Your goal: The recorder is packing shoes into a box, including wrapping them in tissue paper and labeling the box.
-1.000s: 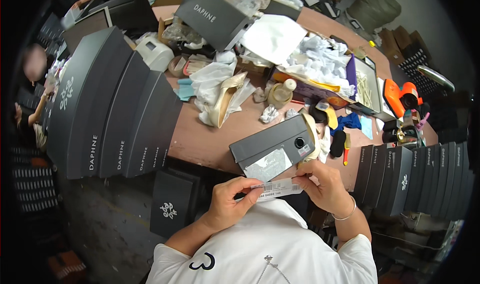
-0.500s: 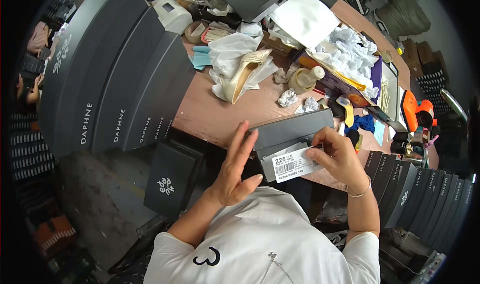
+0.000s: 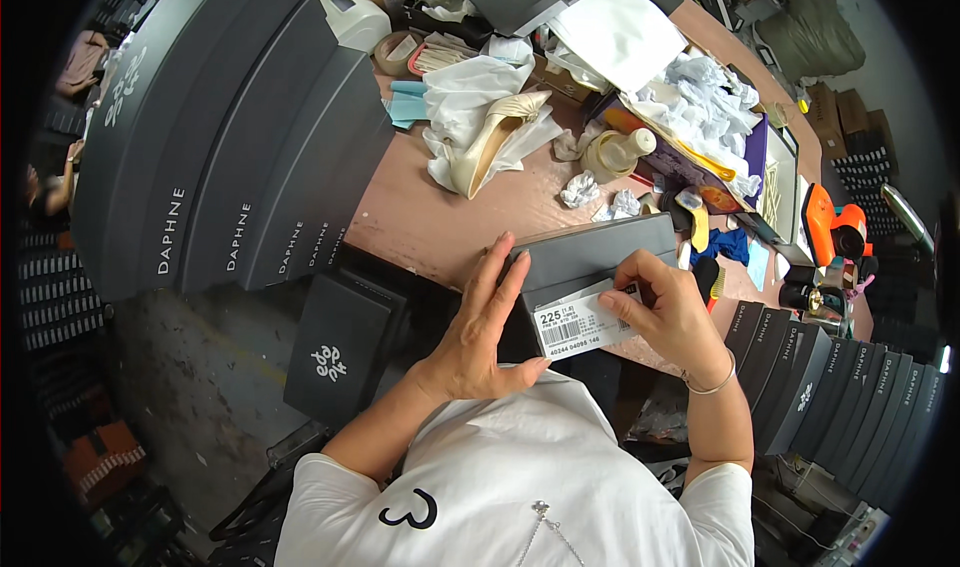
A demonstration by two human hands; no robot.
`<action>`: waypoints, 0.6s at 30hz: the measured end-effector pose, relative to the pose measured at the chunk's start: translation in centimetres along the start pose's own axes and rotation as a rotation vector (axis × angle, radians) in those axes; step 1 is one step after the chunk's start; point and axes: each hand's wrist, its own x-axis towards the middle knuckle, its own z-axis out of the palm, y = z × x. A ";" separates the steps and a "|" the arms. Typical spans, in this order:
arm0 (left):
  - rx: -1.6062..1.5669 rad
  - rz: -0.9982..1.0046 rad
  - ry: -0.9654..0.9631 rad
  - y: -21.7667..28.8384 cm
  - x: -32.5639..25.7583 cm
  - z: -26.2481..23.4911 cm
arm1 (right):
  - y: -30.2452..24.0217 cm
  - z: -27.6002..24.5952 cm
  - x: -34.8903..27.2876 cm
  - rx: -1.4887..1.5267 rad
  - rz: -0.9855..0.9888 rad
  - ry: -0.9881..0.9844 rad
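A dark grey shoebox [image 3: 605, 250] rests at the table's near edge in front of me. Against its near end lies a white barcode label [image 3: 568, 327], pinched at its right side between thumb and forefinger of my right hand [image 3: 672, 312]. Beside the box's left end, my left hand [image 3: 482, 339] has its fingers stretched out, the fingertips against the box's corner and the thumb by the label's left edge. Whether the label is stuck down all along cannot be made out. Beyond the box, a cream pointed shoe [image 3: 492, 143] lies on white tissue paper [image 3: 465, 102].
Tall stacked grey shoeboxes [image 3: 235, 137] rise at the left; another box [image 3: 340, 352] sits below them. More boxes [image 3: 850, 387] stand at the right. A purple carton [image 3: 690, 162] of crumpled paper, a squeeze bottle [image 3: 618, 155] and an orange tool [image 3: 822, 222] occupy the pink table [image 3: 400, 217].
The label has moved a little left and up, closer against the box's end. My right hand has followed it left, and my left hand has shifted slightly right and up.
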 end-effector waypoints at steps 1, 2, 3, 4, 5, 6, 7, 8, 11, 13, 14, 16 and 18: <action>0.002 0.005 -0.007 -0.1 0.0 -0.1 | 0.1 0.1 0.1 -0.002 -0.001 -0.003; 0.004 0.009 -0.013 -0.1 0.0 -0.2 | 0.2 0.2 0.1 -0.002 -0.009 0.006; 0.019 0.014 -0.019 -0.2 0.0 -0.3 | 0.3 0.2 0.1 -0.002 -0.018 0.016; 0.035 0.019 -0.025 -0.4 0.0 -0.4 | 0.4 0.3 0.2 -0.001 -0.026 0.025; 0.051 0.024 -0.031 -0.5 0.0 -0.4 | 0.5 0.5 0.2 -0.003 -0.033 0.029; 0.049 0.027 -0.022 -0.5 0.0 -0.4 | 0.5 0.5 0.2 -0.005 -0.040 0.032; 0.048 0.028 -0.013 -0.6 0.0 -0.4 | 0.5 0.6 0.2 -0.007 -0.047 0.035; 0.047 0.030 -0.005 -0.6 0.0 -0.3 | 0.4 0.6 0.3 -0.015 -0.043 0.029; 0.057 0.042 0.037 -0.6 0.0 0.0 | 0.2 0.7 0.3 -0.031 -0.045 0.025; 0.025 0.017 0.047 -0.4 -0.1 0.1 | 0.4 0.9 0.4 -0.030 -0.066 0.040; 0.009 0.005 0.053 -0.3 0.0 0.2 | 0.3 0.8 0.3 -0.034 -0.060 0.034; 0.077 0.023 0.073 -0.6 -0.1 0.4 | 0.1 0.7 0.3 -0.040 -0.047 0.025; 0.112 0.030 0.087 -0.7 0.0 0.5 | 0.1 0.9 0.3 -0.039 -0.046 0.030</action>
